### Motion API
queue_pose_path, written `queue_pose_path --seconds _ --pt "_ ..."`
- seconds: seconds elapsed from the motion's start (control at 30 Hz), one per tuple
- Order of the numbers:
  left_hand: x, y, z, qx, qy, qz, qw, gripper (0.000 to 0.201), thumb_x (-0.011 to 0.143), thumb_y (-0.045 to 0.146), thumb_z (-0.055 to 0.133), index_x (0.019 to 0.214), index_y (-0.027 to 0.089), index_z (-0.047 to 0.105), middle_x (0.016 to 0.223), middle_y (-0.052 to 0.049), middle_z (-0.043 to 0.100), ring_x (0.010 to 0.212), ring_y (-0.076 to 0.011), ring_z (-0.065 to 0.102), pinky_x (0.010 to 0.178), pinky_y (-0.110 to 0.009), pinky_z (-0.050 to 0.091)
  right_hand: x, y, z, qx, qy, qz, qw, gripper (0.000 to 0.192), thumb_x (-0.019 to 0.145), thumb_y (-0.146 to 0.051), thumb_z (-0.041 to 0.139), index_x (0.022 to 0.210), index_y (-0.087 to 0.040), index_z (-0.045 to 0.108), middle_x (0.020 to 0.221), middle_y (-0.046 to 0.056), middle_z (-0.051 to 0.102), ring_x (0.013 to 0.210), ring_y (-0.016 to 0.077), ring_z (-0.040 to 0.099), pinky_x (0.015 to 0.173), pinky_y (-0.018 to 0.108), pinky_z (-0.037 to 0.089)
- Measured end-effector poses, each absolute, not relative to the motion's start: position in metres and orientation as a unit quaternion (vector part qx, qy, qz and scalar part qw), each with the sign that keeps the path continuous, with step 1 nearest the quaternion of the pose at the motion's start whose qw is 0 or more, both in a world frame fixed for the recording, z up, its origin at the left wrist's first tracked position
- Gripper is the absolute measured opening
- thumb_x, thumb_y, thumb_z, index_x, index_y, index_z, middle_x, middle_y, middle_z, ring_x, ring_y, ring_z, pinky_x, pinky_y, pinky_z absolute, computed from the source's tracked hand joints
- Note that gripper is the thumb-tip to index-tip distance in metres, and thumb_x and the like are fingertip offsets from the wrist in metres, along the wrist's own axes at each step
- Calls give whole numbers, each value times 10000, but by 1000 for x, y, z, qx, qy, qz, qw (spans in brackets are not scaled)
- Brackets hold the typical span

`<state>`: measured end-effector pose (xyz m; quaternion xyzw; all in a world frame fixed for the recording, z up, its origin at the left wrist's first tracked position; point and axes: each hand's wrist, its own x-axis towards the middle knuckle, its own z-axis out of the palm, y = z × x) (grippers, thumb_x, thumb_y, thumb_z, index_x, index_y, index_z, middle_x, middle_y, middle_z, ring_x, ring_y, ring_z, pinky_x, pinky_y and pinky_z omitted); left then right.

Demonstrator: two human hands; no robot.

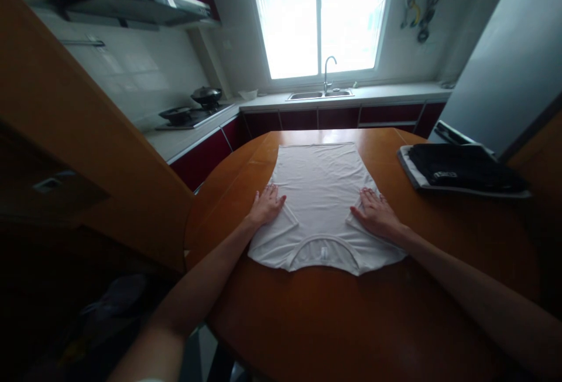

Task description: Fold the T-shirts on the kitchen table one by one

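A white T-shirt (319, 195) lies spread flat on the round wooden table (333, 317), its collar toward me and its hem toward the window. My left hand (266, 205) rests palm down on the shirt's left side, fingers together and flat. My right hand (376, 212) presses flat on the shirt's right side near the sleeve. Neither hand grips any cloth.
A stack of folded dark and light clothes (461, 168) sits on the table's right edge. A wooden cabinet (79, 136) stands close at the left. Behind are a stove with pans (193, 110), a sink with a tap (327, 86) and a bright window.
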<state>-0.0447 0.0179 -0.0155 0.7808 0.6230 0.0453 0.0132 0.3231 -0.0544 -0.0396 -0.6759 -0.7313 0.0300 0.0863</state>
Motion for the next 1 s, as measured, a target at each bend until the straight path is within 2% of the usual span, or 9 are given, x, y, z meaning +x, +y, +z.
queue_pose_path --seconds 0.13,0.23,0.47,0.83,1.0 --pt "-40 13 -13 793 604 82 -19 665 1066 488 198 1558 73 364 1651 -169 274 1548 -299 212 1241 -563 175 321 -59 -36 -671 -731 -9 125 784 1012 -564 283 1567 -12 312 1652 199 260 1550 301 188 1251 518 125" --pt "-33 6 -17 812 577 87 -10 690 1062 508 192 1565 61 346 1654 -173 264 1550 -289 207 1247 -510 191 316 -62 -34 -651 -744 -25 147 749 1021 -536 283 1569 -27 318 1658 189 252 1556 284 169 1254 497 130" --pt "-24 0 -33 820 570 45 17 746 1040 579 206 1580 78 321 1666 -169 222 1553 -310 185 1242 -514 187 308 -66 -36 -662 -744 41 81 789 1006 -578 320 1567 -23 325 1667 219 194 1561 309 130 1247 501 144" --pt "-22 -2 -30 816 575 43 28 775 1034 596 167 1589 72 299 1673 -164 199 1557 -309 169 1244 -518 161 309 -64 -34 -660 -746 45 77 779 1004 -585 315 1563 -43 344 1669 216 188 1562 314 120 1243 508 136" --pt "-23 -1 -29 817 572 58 32 794 1027 618 180 1612 84 239 1687 -144 158 1566 -320 111 1246 -538 140 309 -65 -34 -659 -747 42 82 773 1004 -582 335 1555 -41 357 1664 225 204 1558 320 137 1239 507 153"
